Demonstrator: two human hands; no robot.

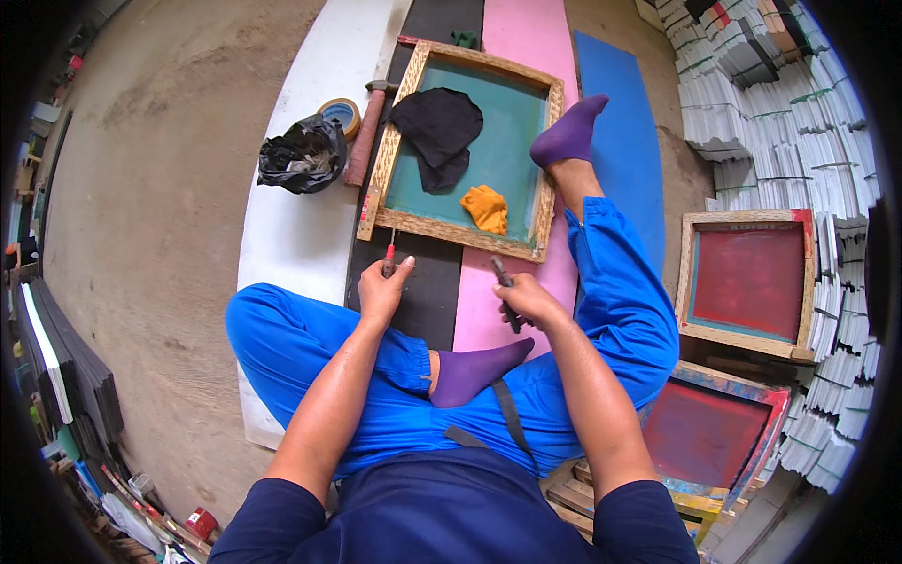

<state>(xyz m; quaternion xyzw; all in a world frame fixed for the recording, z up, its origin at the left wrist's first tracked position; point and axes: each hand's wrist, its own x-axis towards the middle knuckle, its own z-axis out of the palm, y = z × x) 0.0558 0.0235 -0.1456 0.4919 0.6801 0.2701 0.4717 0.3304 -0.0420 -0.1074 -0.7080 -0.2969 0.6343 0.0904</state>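
head view looks down on a person sitting cross-legged on the floor in blue trousers and purple socks, facing a wooden screen frame (462, 143) with a teal mesh that lies on black, pink and white boards. the left hand (383, 291) has its fingers closed around a small red-handled tool (387, 260), whose tip points up at the near left corner of the frame. the right hand (528, 301) has its fingers wrapped around a dark tool (505, 289), held just short of the frame's near right edge. on the mesh lie a black cloth (438, 132) and, nearer the person, a crumpled orange cloth (487, 208). one purple-socked foot (568, 134) rests against the frame's right rail. left of the frame a hammer (365, 132) lies along its side, with a roll of tape (342, 114) and a black plastic bag (303, 155) just beside it on the white board. to the right stand two more wooden frames with red mesh (747, 282), and behind them tall stacks of white sheets (799, 122), some with green or red edges, too small to read.
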